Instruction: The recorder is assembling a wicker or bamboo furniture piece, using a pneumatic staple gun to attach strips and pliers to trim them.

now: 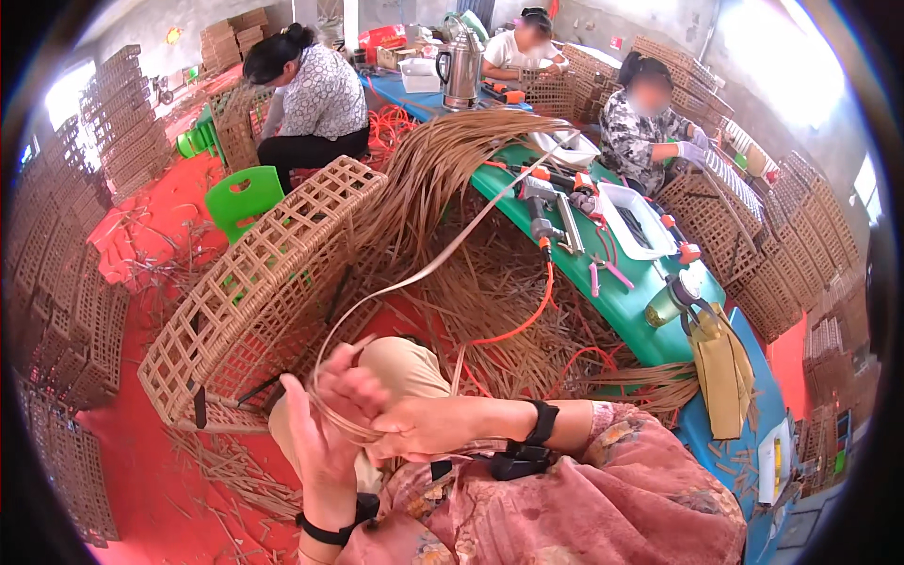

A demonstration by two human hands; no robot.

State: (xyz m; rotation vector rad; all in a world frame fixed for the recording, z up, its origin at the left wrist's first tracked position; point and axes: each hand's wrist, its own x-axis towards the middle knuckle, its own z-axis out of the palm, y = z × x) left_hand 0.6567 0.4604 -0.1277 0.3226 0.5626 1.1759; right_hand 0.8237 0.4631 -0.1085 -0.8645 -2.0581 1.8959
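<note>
A long, pale brown wicker strip [407,279] runs from the green table down to my hands in my lap. My left hand [325,424] has its thumb stretched out and its fingers apart and half bent, slightly blurred. The strip bends round those fingers and crosses the palm. My right hand [414,426] is closed beside the left palm, pinching the strip there. To the left, an openwork woven wicker basket [250,292] lies tilted on its side, close to my knee. A thick bundle of brown strips [443,155] hangs over the table edge in front of me.
The green table [527,212] holds a nail gun [546,212], pink-handled pliers [610,275], a white tray [636,221] and a jar [671,299]. An orange hose [546,292] drops from it. A green chair [243,198] stands left. Three people work beyond, among stacked baskets.
</note>
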